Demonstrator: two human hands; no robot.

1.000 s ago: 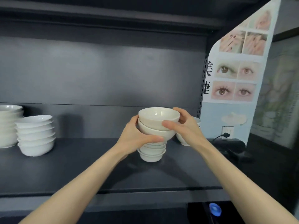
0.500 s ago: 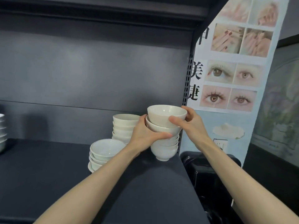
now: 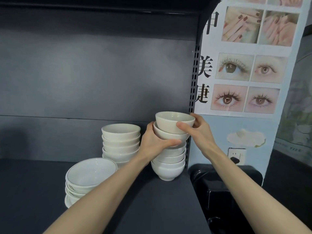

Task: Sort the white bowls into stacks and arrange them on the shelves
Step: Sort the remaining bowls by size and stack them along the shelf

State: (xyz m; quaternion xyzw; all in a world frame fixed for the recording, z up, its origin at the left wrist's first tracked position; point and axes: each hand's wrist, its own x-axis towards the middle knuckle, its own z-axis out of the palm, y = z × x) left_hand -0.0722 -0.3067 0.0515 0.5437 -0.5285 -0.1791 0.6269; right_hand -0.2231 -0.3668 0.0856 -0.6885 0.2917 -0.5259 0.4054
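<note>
Head view, single entry.

- Held stack (image 3: 168, 159): small white bowls nested upright, long axis vertical. It stands at the far right end of the shelf (image 3: 160, 208), close beside the slotted upright (image 3: 194, 81). Its foot appears to touch the shelf board, though contact is not certain.
- Left hand (image 3: 157, 142): curled round the second bowl from the stack's left side, thumb across the near wall.
- Right hand (image 3: 199, 130): curled round the top bowl (image 3: 174, 121), thumb on the near wall and fingers behind it.
- Second stack (image 3: 120, 142): same small bowls, just left of the held one. The left hand fills the gap between the two.
- Wider rimmed bowls (image 3: 89, 176): a low stack, nearer and further left.

Governing relation: the stack sits directly between both hands, equally near each. The likely next step is letting go. The left hand probably needs to draw back toward the person, since moving sideways risks knocking the second stack.
</note>
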